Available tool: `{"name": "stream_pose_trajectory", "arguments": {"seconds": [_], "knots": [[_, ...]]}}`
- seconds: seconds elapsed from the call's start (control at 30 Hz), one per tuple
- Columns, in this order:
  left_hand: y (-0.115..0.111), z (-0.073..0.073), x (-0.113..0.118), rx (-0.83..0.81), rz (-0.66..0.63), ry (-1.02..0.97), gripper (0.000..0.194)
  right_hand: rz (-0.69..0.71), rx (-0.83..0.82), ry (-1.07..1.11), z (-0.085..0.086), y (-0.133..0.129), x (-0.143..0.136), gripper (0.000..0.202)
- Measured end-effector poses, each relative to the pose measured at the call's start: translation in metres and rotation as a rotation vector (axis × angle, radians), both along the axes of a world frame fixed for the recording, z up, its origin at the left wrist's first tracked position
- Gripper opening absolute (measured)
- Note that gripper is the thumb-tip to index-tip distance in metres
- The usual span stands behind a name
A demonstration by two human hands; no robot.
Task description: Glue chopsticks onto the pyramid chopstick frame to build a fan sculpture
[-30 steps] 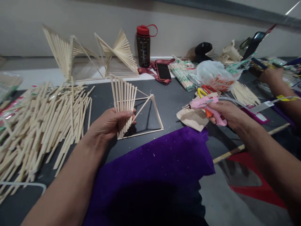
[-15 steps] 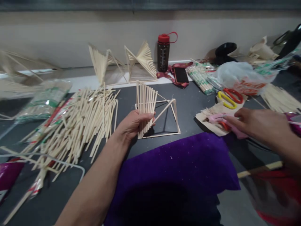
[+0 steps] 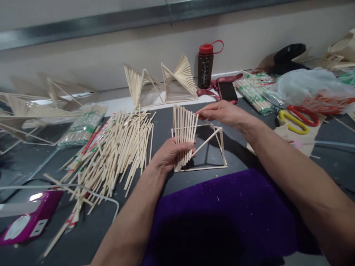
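A wooden stick frame (image 3: 203, 169) rests on the dark table, with a fanned row of upright sticks (image 3: 183, 123) on its left side. My left hand (image 3: 173, 149) is closed round the lower part of that row, thumb across the front. My right hand (image 3: 217, 112) is beside the top of the rightmost stick, its fingertips pinched together at or very near the stick's tip. Whether anything small sits between those fingertips cannot be made out.
Loose sticks (image 3: 111, 151) pile up left of the frame. Two finished stick models (image 3: 181, 79), a bottle (image 3: 205, 68) and a phone (image 3: 227, 91) stand or lie behind. Scissors (image 3: 294, 122) and a plastic bag (image 3: 313, 88) lie right; purple cloth (image 3: 235, 199) lies in front.
My right hand has left the pink glue gun on the right and come to the top of the stick row. My left hand keeps its hold. The camera view has shifted and tilted.
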State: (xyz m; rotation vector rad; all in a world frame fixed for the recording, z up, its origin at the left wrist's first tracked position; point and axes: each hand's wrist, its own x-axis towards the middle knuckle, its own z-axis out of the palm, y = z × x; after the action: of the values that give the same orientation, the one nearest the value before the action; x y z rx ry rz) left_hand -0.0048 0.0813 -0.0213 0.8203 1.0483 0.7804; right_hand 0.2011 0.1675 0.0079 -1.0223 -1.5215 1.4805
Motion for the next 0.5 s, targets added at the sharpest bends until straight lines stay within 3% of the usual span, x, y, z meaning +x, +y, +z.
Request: {"name": "stream_pose_trajectory", "arguments": {"seconds": [0.13, 0.5], "knots": [[0.002, -0.001, 0.0, -0.002, -0.012, -0.009, 0.025, -0.004, 0.092, -0.072, -0.01, 0.001, 0.004, 0.007], [0.004, -0.004, -0.001, 0.016, -0.005, 0.015, 0.028, 0.024, 0.098, -0.001, -0.032, 0.017, -0.008, 0.027]]}}
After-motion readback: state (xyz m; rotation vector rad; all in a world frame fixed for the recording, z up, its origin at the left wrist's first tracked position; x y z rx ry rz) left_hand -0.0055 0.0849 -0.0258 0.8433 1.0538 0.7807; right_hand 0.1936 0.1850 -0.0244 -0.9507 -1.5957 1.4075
